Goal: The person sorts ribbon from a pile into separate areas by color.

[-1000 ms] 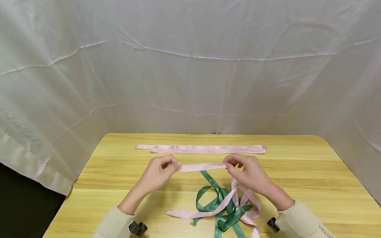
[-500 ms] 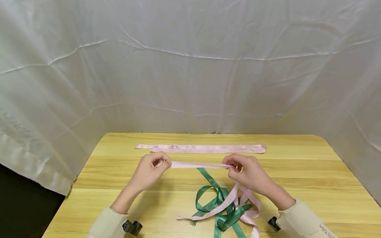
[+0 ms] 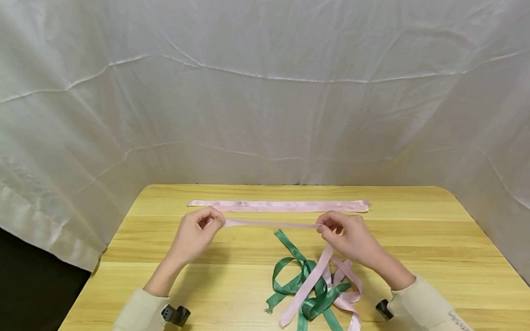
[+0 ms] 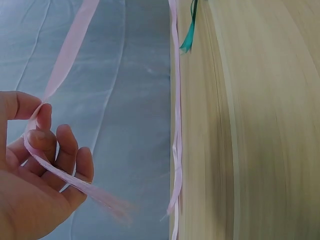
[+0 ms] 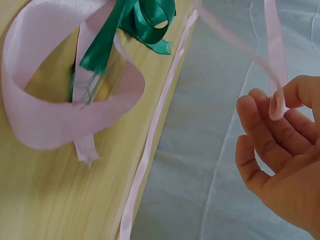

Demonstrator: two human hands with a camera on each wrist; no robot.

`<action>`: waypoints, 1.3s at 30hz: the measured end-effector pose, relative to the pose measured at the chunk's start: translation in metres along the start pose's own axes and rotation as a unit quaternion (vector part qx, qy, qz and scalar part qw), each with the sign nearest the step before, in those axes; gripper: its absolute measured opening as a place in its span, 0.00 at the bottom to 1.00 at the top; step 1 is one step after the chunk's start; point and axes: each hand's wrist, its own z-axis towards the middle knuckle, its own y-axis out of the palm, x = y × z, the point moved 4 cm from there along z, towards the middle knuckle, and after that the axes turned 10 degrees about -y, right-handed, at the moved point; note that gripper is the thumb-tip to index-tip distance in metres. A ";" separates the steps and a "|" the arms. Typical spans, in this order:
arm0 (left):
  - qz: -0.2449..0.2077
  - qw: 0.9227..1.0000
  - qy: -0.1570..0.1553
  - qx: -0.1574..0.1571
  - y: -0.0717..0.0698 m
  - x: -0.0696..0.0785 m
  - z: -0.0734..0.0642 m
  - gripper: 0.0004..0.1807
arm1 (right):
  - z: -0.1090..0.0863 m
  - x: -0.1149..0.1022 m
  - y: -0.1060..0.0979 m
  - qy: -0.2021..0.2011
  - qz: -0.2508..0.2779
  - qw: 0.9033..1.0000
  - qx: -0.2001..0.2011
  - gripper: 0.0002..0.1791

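My left hand (image 3: 197, 234) and right hand (image 3: 352, 236) hold a pink satin ribbon (image 3: 270, 223) taut between them, above the table. Thumb and forefinger of the left hand (image 4: 45, 165) pinch it near one end, and its frayed tip (image 4: 107, 200) trails across the other fingers. In the right wrist view, the right hand (image 5: 287, 140) pinches the ribbon where it folds into a small bend. A pink tail (image 3: 306, 288) runs down from that hand over a loose pile of green ribbon (image 3: 287, 284) and more pink ribbon (image 3: 352, 298).
Behind the hands, pink ribbons (image 3: 287, 206) lie lengthwise, side by side and overlapping, near the far edge of the wooden table (image 3: 422, 236). A pale curtain (image 3: 260, 108) hangs around the table's back and sides.
My left hand has moved left and slightly away, lengthening the stretch between the hands. My right hand has shifted slightly right. The loose pink tail has swung right across the green ribbon.
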 end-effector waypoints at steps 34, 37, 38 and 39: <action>0.017 0.999 -0.006 0.048 -0.023 -0.013 -0.004 0.05 | -0.008 0.015 -0.023 0.022 -0.002 0.999 0.037 0.06; 0.013 0.998 -0.004 0.054 -0.028 -0.014 -0.004 0.05 | -0.009 0.015 -0.025 0.027 0.008 0.999 0.036 0.06; 0.012 0.998 -0.004 0.054 -0.029 -0.015 -0.004 0.05 | -0.009 0.016 -0.026 0.030 0.012 0.999 0.035 0.06; 0.012 0.998 -0.004 0.055 -0.030 -0.015 -0.004 0.05 | -0.009 0.015 -0.026 0.034 0.018 0.999 0.034 0.06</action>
